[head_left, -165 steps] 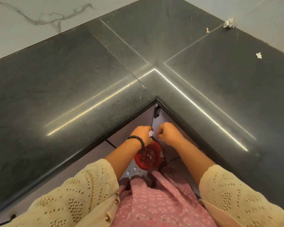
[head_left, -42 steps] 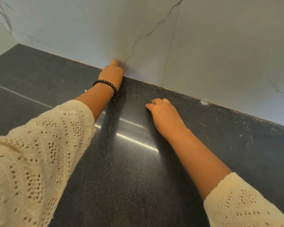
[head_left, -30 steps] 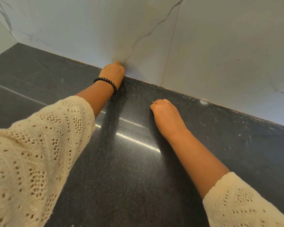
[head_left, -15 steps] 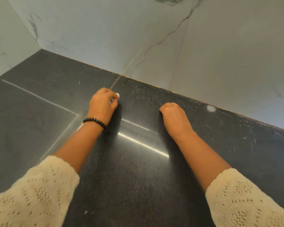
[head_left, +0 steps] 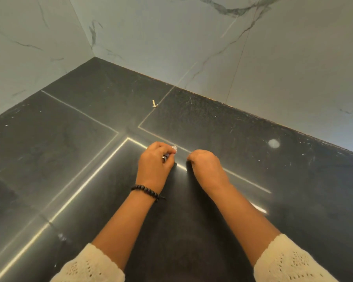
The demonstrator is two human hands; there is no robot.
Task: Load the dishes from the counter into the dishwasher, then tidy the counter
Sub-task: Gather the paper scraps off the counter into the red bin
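Tidy stage, by the look of it: no dishes in view, only litter on the dark bench (head_left: 243, 127).

Left hand (head_left: 154, 165): grip clenched round a small pale scrap (head_left: 174, 148), which peeks out at the fingertips. Something small and shiny also shows between the fingers; can't tell what. Right hand (head_left: 207, 166): fingers curled under, knuckles up, low over the bench just beside the left. Whether it holds anything is hidden from here.

What's left to collect: a small tan sliver (head_left: 154, 103) lies farther back, on the seam line toward the marble wall (head_left: 171, 37). A pale round smudge (head_left: 273, 143) sits off to the right, well apart from both hands.

Notes for you:
- Keep the left grip tight; the scrap looks light and could slip out.
- Reach for the sliver with your right, pinching it at the tips.
- It lies flat, so nudge it off the seam first.
- The smudge likely needs a wipe, not a pinch.
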